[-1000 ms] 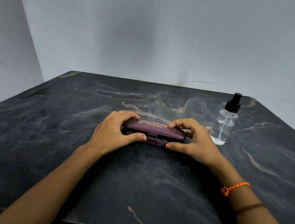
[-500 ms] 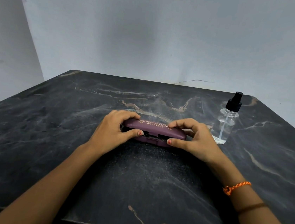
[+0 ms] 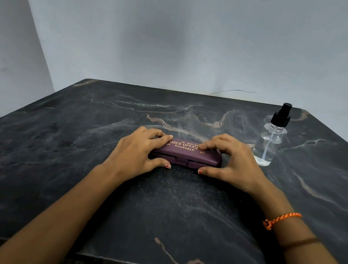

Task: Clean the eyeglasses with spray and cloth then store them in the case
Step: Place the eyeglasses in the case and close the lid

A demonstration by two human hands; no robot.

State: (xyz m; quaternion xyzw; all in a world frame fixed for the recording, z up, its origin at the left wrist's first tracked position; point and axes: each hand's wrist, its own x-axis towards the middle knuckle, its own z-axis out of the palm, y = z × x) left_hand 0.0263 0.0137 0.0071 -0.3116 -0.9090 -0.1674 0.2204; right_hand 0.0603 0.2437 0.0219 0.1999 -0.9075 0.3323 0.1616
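Observation:
A maroon glasses case (image 3: 185, 155) with gold lettering lies shut on the middle of the dark marble table (image 3: 79, 153). My left hand (image 3: 138, 151) holds its left end, fingers lying over the lid and thumb at the front edge. My right hand (image 3: 232, 162) holds its right end the same way, fingers curled onto the lid and thumb on the table before the case. The glasses and the cloth are not in sight. A clear spray bottle (image 3: 270, 140) with a black nozzle stands upright to the right of my right hand.
A pale wall rises directly behind the table's far edge, with a thin wire (image 3: 231, 92) showing along it. The table's front edge runs near the bottom of the view. The spray bottle stands close to the right back corner.
The case lid has gone from slightly ajar to fully down. My fingers have spread flatter over the lid and my thumbs have dropped from the seam to the front edge.

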